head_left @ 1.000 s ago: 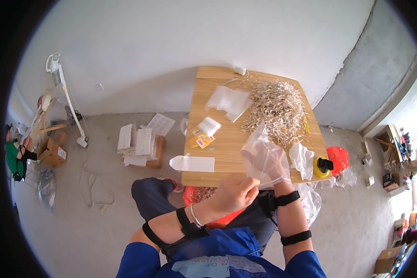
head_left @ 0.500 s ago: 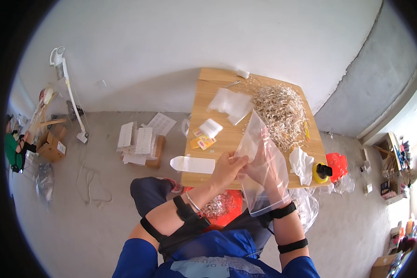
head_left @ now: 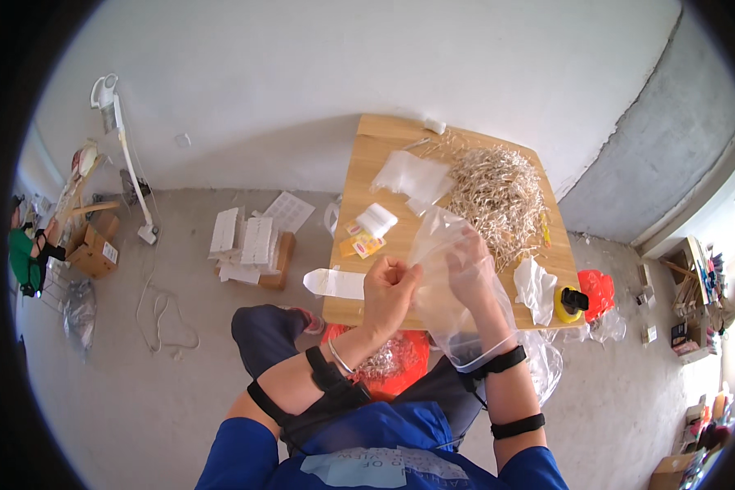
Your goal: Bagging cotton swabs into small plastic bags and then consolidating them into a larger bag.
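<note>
A large clear plastic bag [head_left: 433, 237] is over my right hand [head_left: 469, 273] and reaches down to the wrist. Through the film my right fingers look curled, gathering the bag from inside. My left hand [head_left: 390, 287] is closed in a pinch at the bag's left side, thumb against fingers, apparently on its edge. Beyond the bag, a big heap of thin, pale, stick-like pieces [head_left: 498, 196] covers the table's right side. A white paper strip with a pointed end [head_left: 331, 283] lies partly behind my left hand.
The wooden table [head_left: 367, 155] also bears flat clear bags [head_left: 411, 175], a white bundle [head_left: 376, 220], yellow packets [head_left: 361, 244], a crumpled white bag [head_left: 536, 287] and a yellow-black round object [head_left: 570, 303]. A red bag of pieces [head_left: 396, 371] sits below; white stacks [head_left: 257, 241] stand left.
My left hand has shifted left and its fingers have curled more. Inside the bag, my right fingers have gone from stretched out to bent, and the bag is more rumpled.
</note>
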`<state>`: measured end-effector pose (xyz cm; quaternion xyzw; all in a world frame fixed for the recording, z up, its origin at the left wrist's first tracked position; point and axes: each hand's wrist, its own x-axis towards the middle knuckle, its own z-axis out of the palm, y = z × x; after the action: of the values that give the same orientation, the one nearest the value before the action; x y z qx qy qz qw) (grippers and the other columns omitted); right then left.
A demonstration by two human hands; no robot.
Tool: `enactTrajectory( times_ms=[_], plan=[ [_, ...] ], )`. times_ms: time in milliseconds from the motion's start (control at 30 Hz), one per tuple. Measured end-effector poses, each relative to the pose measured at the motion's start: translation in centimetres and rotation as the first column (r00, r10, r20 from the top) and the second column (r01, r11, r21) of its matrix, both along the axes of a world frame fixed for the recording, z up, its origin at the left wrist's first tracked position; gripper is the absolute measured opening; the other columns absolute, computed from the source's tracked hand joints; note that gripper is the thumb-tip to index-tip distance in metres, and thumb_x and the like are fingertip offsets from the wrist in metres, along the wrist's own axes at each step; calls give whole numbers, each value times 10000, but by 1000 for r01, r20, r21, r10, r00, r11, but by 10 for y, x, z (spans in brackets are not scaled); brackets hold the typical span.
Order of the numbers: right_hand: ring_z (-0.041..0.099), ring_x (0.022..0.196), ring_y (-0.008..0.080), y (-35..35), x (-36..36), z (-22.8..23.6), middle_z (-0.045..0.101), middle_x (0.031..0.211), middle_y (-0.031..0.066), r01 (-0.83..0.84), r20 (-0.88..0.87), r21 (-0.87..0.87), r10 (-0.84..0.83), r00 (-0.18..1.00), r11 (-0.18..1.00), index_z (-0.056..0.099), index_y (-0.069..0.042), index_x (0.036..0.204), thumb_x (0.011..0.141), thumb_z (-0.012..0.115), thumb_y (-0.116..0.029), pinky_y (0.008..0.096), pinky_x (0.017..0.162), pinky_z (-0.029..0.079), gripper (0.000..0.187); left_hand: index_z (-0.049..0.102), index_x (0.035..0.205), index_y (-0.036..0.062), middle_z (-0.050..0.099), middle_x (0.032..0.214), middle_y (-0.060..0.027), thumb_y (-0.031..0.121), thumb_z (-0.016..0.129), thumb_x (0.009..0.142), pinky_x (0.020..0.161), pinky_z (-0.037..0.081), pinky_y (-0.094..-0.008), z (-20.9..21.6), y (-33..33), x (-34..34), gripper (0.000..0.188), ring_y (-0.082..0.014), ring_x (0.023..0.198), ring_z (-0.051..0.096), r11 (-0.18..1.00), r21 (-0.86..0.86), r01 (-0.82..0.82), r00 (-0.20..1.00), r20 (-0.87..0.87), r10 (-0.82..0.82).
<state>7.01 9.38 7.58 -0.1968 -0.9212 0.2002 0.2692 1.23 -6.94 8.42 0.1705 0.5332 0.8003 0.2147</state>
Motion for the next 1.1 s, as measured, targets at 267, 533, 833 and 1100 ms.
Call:
enactTrajectory(
  times_ms=[267, 533, 833, 1100],
  plan=[
    [518, 1150, 309, -38, 0, 30, 201, 1453, 231, -210, -303, -345, 103, 947, 915, 72, -29, 1453, 651, 793, -54, 382, 892, 497, 1079, 551, 955, 41, 584, 766, -18, 317, 588, 914, 626, 481, -238, 16, 10, -20, 282, -88, 701, 577, 992, -35, 118, 929, 356, -98],
    [514, 1150, 280, -30, 5, 16, 340, 1408, 185, -465, -429, -609, 226, 874, 642, 136, -28, 1451, 858, 540, -13, 361, 892, 471, 718, 596, 934, 3, 615, 796, -32, 213, 595, 915, 647, 480, -214, 6, 21, -15, 210, -82, 709, 587, 996, 48, 75, 990, 115, -80],
    [467, 1215, 252, -23, -7, 5, 443, 1336, 149, -503, -551, -535, 172, 817, 679, 183, -59, 1466, 874, 407, -6, 363, 921, 448, 635, 495, 837, 37, 564, 664, -6, 164, 538, 949, 519, 457, -216, 11, 9, -20, 175, -62, 558, 534, 989, 17, -147, 933, -329, 144],
    [434, 1247, 268, -27, -5, 13, 266, 1478, 179, -450, -415, -560, 235, 879, 695, 125, -118, 1480, 819, 419, 77, 343, 937, 442, 749, 452, 913, 40, 517, 728, -20, 127, 551, 935, 512, 480, -202, 1, 10, -23, 133, -55, 537, 496, 978, 95, -186, 941, -267, 205]
  ],
)
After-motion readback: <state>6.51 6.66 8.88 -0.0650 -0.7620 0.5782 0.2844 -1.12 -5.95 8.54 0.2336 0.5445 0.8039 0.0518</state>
